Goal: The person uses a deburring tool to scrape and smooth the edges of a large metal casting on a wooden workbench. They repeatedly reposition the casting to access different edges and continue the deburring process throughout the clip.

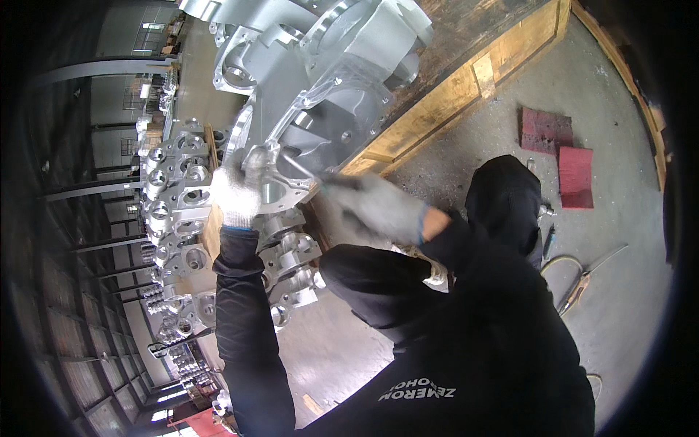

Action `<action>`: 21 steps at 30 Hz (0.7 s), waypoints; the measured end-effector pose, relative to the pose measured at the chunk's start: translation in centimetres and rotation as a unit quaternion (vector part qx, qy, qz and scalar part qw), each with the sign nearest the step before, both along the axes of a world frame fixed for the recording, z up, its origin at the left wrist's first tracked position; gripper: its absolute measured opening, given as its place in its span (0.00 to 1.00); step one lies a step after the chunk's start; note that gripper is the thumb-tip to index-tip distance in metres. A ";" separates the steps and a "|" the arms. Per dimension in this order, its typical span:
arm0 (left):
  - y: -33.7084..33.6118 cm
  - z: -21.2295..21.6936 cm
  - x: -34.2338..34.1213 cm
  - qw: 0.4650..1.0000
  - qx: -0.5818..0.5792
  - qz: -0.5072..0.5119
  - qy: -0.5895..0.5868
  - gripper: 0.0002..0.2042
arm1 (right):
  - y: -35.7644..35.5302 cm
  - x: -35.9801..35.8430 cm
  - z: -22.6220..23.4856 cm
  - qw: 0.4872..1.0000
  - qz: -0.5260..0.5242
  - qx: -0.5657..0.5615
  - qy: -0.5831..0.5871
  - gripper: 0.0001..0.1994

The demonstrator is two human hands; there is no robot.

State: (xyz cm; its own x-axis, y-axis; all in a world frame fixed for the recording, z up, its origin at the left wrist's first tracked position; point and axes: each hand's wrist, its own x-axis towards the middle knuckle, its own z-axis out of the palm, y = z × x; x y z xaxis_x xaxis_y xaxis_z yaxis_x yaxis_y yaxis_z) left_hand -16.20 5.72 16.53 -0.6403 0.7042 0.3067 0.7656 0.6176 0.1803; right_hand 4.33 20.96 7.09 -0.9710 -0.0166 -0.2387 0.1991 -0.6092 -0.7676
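A large silver-grey metal casting (306,51) with round bores and a bolt-hole flange lies before me on a wooden pallet (444,95). White-gloved, my left hand (239,188) grips the casting's edge near the flange, fingers closed over it. My right hand (378,210), also gloved and smeared by motion, is closed round a hand tool with a thin metal shaft (297,166). That shaft points left to the flange, close to my left hand. The tool's handle is mostly hidden in the glove, and its tip cannot be made out clearly.
Several similar castings (193,197) stand in rows to the left, and some (291,255) sit just below the flange. On the concrete floor at right lie two dark-red pads (546,131), a small pen-shaped tool (550,240) and a long-tipped tool with a hose (579,290).
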 end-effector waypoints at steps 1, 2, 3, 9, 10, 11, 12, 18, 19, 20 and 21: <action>0.0 0.1 0.0 1.000 0.003 -0.002 0.000 0.26 | 0.2 0.9 0.7 0.996 0.034 -0.079 -0.012 0.24; 0.1 0.1 0.0 1.000 0.010 -0.023 0.006 0.27 | 0.1 0.7 0.9 0.998 0.018 -0.059 0.012 0.22; 0.2 0.2 0.1 1.000 -0.003 0.003 0.002 0.26 | -1.5 -1.8 -1.1 0.959 -0.169 0.102 0.203 0.21; 0.1 0.0 0.2 1.000 0.003 0.008 -0.017 0.25 | -1.8 -0.7 1.2 0.985 -0.019 -0.167 -0.025 0.16; 0.1 0.0 0.3 1.000 0.013 -0.002 0.005 0.26 | -2.0 -0.6 1.1 0.984 -0.030 -0.173 -0.010 0.15; 0.1 0.0 0.3 0.996 -0.031 0.025 0.081 0.27 | -2.2 -1.1 0.9 0.986 -0.045 -0.162 0.014 0.15; 0.1 0.0 0.4 0.997 -0.017 0.005 0.076 0.27 | -2.3 -1.4 1.0 0.986 -0.057 -0.153 0.045 0.15; 0.6 0.2 1.0 0.990 -0.022 -0.014 0.136 0.30 | -1.2 0.2 3.2 0.984 -0.036 -0.164 -0.065 0.18; 0.6 0.2 1.0 0.995 -0.013 0.000 0.098 0.30 | -1.0 -0.6 3.5 0.990 -0.033 -0.129 -0.047 0.18; 0.6 0.1 1.0 0.993 -0.020 -0.005 0.120 0.29 | -1.0 -1.6 3.8 0.994 -0.033 -0.094 -0.044 0.17; 0.4 0.0 0.8 0.993 -0.028 -0.007 0.114 0.28 | -1.0 -2.7 3.4 0.996 -0.072 -0.047 0.020 0.16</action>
State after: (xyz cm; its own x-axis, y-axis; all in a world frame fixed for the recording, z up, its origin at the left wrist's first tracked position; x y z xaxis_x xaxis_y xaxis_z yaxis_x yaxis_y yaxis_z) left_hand -15.38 6.13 16.54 -0.5482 0.7326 0.4035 0.7913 0.6105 -0.0333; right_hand 1.64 19.96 10.53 -0.9736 0.1037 -0.2033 0.0739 -0.6994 -0.7109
